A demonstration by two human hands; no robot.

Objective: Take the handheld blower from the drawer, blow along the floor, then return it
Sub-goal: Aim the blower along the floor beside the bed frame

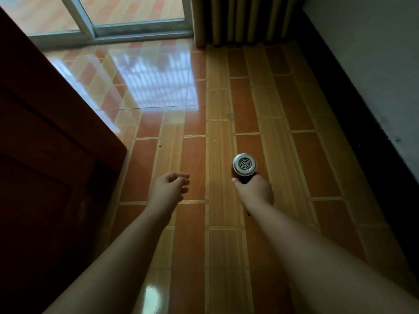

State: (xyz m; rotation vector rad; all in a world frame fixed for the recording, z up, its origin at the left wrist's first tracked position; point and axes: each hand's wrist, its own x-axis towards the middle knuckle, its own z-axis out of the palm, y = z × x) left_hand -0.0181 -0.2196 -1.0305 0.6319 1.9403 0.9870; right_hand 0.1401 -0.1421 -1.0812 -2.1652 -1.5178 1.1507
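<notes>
My right hand [255, 192] grips the dark handle of the handheld blower [244, 164]. Its round silver rear grille faces the camera, and the nozzle points away and down over the glossy orange and yellow tiled floor [222, 98]; the nozzle itself is hidden behind the body. A short dark bit of cord shows below my wrist. My left hand [171, 189] hovers to the left of the blower at about the same height, empty, with fingers loosely curled and apart. No drawer is in view.
A dark red wooden cabinet [45, 155] fills the left side. A sliding glass door frame [108, 32] runs along the far edge, with a striped curtain [244, 19] to its right. A grey wall with a dark skirting [362, 132] borders the right side.
</notes>
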